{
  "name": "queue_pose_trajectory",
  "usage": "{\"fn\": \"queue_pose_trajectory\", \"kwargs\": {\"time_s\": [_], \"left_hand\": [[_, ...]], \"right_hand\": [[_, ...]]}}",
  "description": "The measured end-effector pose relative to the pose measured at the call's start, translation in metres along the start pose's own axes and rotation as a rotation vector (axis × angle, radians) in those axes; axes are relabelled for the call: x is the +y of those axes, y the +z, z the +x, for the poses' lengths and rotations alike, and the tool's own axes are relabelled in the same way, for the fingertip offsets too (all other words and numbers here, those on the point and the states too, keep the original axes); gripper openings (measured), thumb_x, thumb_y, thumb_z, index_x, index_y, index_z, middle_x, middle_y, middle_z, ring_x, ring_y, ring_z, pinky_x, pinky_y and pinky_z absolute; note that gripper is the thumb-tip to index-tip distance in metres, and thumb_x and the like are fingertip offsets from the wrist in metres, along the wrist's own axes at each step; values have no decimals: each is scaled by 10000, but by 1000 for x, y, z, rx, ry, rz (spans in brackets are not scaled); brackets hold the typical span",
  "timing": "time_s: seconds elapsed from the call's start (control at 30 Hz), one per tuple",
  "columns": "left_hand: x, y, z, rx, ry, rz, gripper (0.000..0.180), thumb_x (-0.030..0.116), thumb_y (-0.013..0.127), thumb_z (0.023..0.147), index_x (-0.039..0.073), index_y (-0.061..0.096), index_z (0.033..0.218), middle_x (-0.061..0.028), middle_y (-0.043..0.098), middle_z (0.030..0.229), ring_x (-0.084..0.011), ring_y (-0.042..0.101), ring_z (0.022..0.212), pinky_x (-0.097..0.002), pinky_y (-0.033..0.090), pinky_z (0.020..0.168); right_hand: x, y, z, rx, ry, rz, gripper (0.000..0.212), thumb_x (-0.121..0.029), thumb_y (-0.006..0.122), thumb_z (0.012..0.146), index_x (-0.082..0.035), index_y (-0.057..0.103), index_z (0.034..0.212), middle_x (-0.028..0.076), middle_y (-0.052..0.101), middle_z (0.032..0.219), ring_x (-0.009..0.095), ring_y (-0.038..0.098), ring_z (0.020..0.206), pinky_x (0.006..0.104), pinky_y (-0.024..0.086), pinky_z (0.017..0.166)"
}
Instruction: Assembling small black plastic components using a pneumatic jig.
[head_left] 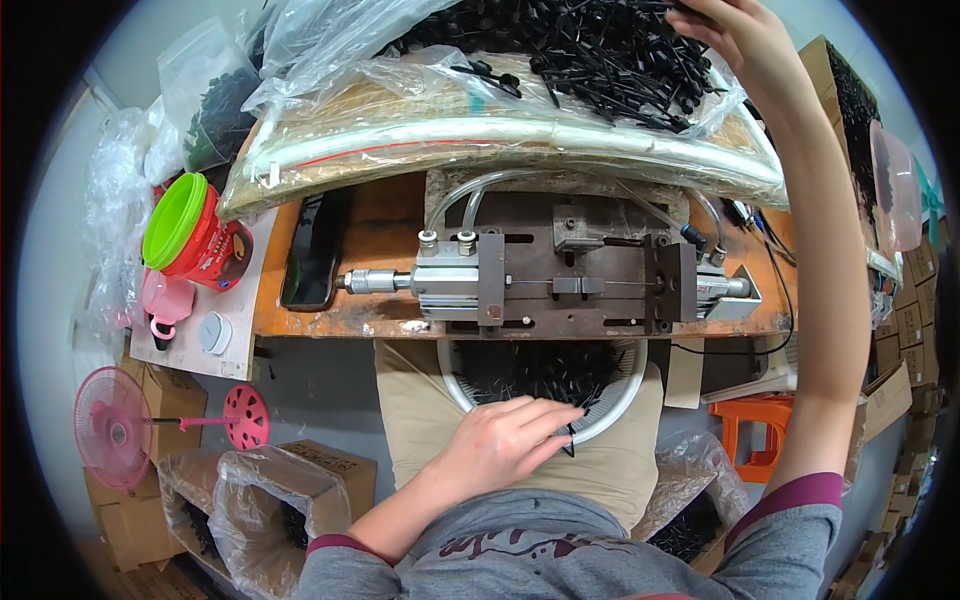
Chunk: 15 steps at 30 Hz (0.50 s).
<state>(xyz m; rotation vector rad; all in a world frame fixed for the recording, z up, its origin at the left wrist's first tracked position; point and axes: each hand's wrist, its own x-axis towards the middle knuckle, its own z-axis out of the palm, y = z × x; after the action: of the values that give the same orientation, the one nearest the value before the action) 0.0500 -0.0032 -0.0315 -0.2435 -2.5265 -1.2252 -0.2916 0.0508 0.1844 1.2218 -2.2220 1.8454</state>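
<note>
The right hand (722, 28) is positioned at the upper right edge of a pile of black parts (620, 75). Its fingers are partly cut off by the upper edge of the view; whether a part is clasped by its grip cannot be told. The left hand (515, 435) is placed palm down over the near rim of a round white basket (636, 385), with its fingers curled. A slender black piece (570, 440) is seen just below its fingertips, but whether this piece is held by the grip cannot be told.

The pile is carried on a film-wrapped board (400, 150), located behind a metal fixture (540, 265). The fixture is mounted on the orange surface (385, 230); a small grey block (577, 287) is set at its middle, and clear tubes (475, 190) are connected at its left end. More black parts are contained in the basket, which is situated at the lap (415, 400), in front of the surface. A dark phone (312, 250) is laid to the left of the fixture.
</note>
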Motion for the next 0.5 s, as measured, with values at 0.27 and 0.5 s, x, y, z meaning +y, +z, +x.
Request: {"fn": "queue_pose_trajectory", "kwargs": {"time_s": [0.27,0.5], "left_hand": [[17,-1,48,221,-287,-1286,606,324,448,1054,-21,263,1517,-172,419,1490,-256,386,1392,-406,337,1134],[21,4,65,205,-619,-1519,569,437,213,1077,23,451,1386,-160,541,1363,-216,545,1236,-372,449,1029]], "right_hand": [[10,61,-202,-9,-553,-256,329,36,732,725,13,681,1049,155,682,967,236,678,814,310,540,672],[42,73,-265,-237,-587,-414,497,-4,690,660,32,642,1154,177,652,1171,301,670,891,385,554,770]]}}
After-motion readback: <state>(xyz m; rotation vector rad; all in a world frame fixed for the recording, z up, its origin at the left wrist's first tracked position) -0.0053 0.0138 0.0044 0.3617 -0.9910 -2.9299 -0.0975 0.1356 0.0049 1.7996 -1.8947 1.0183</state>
